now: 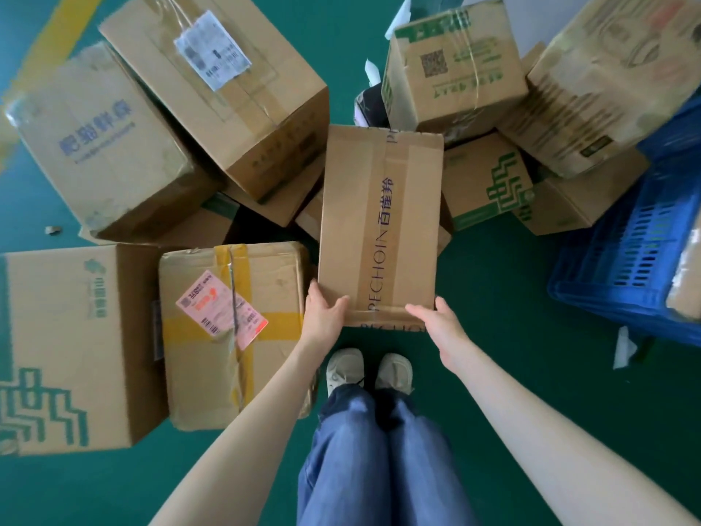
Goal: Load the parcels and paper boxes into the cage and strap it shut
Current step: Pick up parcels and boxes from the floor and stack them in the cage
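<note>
Head view: PECHOIN box (379, 222), long axis ahead, near end within left grip (322, 313), right grip (436, 320).

A smooth dark green floor (493, 298) carries everything, with a pair of beige shoes (345, 368) standing at its middle. From them, a large brown cardboard box with green stepped print (68, 347) lies at nine o'clock, touching a crumpled brown carton with yellow tape and a pink label (235, 328). A tilted brown carton with blue lettering (102, 146) sits at ten, with a painted yellow stripe (57, 36) beyond it. A small carton with a green logo (485, 187) rests at one, a blue perforated plastic crate (626, 260) at two and a white paper scrap (624, 347) at three.
</note>
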